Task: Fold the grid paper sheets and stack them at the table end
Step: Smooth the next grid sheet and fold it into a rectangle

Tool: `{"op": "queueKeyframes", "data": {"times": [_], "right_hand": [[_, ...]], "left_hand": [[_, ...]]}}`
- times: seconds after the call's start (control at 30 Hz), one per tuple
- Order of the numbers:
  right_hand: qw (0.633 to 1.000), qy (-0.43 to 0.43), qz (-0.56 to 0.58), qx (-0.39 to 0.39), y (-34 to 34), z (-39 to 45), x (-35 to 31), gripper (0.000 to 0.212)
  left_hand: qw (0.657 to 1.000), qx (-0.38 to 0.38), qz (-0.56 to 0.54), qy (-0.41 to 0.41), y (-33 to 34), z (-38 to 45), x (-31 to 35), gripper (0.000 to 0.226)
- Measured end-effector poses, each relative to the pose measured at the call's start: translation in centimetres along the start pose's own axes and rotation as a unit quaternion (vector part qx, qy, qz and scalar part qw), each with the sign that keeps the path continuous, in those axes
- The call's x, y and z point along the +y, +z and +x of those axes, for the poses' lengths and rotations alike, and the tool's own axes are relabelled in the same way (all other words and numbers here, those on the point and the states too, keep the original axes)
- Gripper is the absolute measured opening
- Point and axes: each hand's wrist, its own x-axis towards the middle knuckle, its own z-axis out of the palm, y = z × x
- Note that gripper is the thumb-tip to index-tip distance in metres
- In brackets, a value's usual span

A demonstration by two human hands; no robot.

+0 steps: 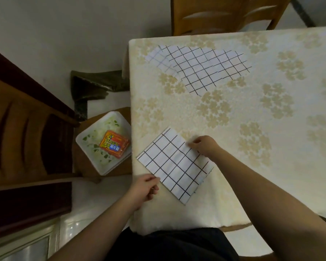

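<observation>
A folded white sheet with a black grid (174,164) lies on the table near its front left corner, turned diagonally. My left hand (145,188) pinches the sheet's lower left edge. On the sheet's upper right edge sits my right hand (203,146), its fingers curled and pinching that edge. A loose pile of several grid paper sheets (201,65) lies overlapping at the far left end of the table.
The table carries a cream cloth with a flower pattern (262,119). A wooden chair (224,14) stands at the far end. Left of the table, a chair seat holds a white tray (94,151) with an orange packet (114,144). A dark bag (94,85) lies on the floor.
</observation>
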Motion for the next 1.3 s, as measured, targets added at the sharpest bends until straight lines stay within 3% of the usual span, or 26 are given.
{"op": "queueKeyframes", "data": {"times": [0.13, 0.43, 0.63, 0.77, 0.93, 1.17, 1.3], "right_hand": [[0.997, 0.011, 0.058, -0.046, -0.3, -0.4, 0.2, 0.039], [0.959, 0.003, 0.281, -0.027, -1.8, -2.3, 1.3, 0.028], [0.9, -0.033, 0.434, 0.024, -3.9, -5.5, 0.7, 0.017], [0.867, -0.061, 0.488, 0.078, -4.1, -7.6, 1.7, 0.018], [0.852, -0.033, 0.516, 0.076, -0.6, -10.1, 4.5, 0.013], [0.877, 0.079, 0.474, 0.008, 7.6, -12.9, 8.3, 0.029], [0.873, 0.123, 0.471, 0.04, 9.9, -13.3, 8.1, 0.028]], "left_hand": [[1.0, 0.019, -0.008, -0.004, 0.3, -0.1, 0.4, 0.02], [0.993, 0.048, -0.099, 0.034, 0.1, -1.2, 5.6, 0.024], [0.989, 0.038, -0.065, 0.129, 1.0, -3.2, 12.3, 0.008], [0.979, 0.033, -0.013, 0.203, 1.7, -3.5, 14.3, 0.015], [0.976, 0.017, -0.017, 0.219, 2.0, -1.6, 11.2, 0.006], [0.994, 0.015, 0.022, 0.102, -0.7, 2.5, 3.2, 0.012], [0.992, 0.034, 0.04, 0.113, -1.7, 2.9, 1.3, 0.017]]}}
